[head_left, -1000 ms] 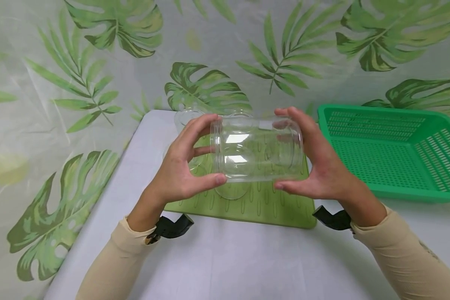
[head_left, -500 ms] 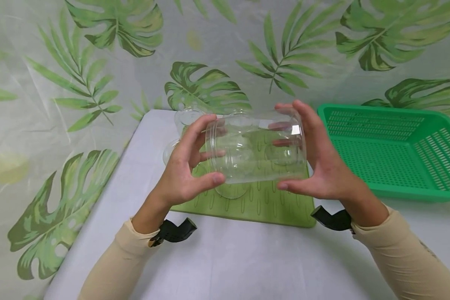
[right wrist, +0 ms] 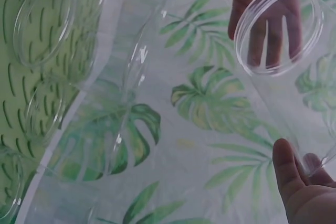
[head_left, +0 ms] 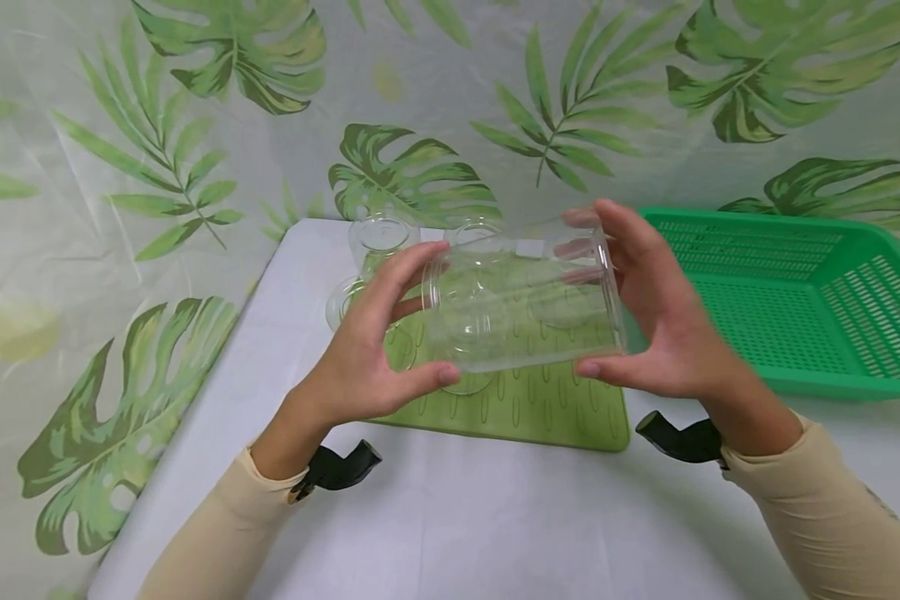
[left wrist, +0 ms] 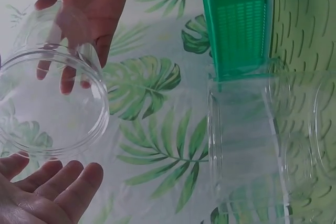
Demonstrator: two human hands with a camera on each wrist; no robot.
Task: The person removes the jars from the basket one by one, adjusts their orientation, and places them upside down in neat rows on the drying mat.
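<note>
A clear, see-through jar [head_left: 525, 321] is held on its side above the green mat, its ringed mouth to the left and its base to the right. My left hand [head_left: 371, 354] grips the mouth end, thumb below and fingers above and behind. The base end is in my right hand [head_left: 667, 329], its thumb underneath and fingers round the far side. In the left wrist view the jar's round rim [left wrist: 103, 111] faces the camera, above the left fingers [left wrist: 79, 187]. The right wrist view has the right thumb [right wrist: 286, 169] against the base end. Nothing shows inside the jar.
Several more clear jars, such as one at the back left [head_left: 382, 235], stand on and beside the ribbed green mat [head_left: 555, 412]. A green plastic basket [head_left: 780, 325] is to the right. Leaf-patterned sheeting rises behind the white tabletop [head_left: 487, 517].
The jar has shifted slightly right and turned a little, so its base edge shows more. Both hands have moved with it and keep their grip. The mat, basket and other jars stay put.
</note>
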